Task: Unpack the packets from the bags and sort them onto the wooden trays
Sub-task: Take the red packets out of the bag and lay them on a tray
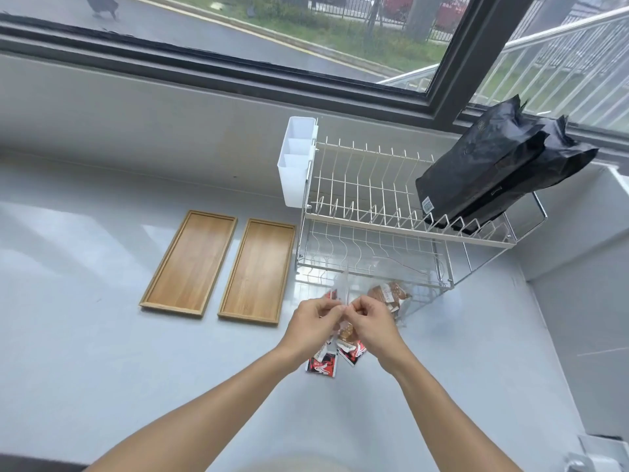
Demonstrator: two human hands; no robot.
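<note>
Head view: left hand and right hand each pinch the top of a clear plastic bag, probably to open it. Red-and-brown packets lie inside. Two bare wooden trays wait left, toward the counter's middle.

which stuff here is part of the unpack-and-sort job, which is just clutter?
Job: left hand and right hand pinching the clear bag; red packets; brown packets; two wooden trays.
Clutter: dish rack, white holder, black bags on the rack, probably.
</note>
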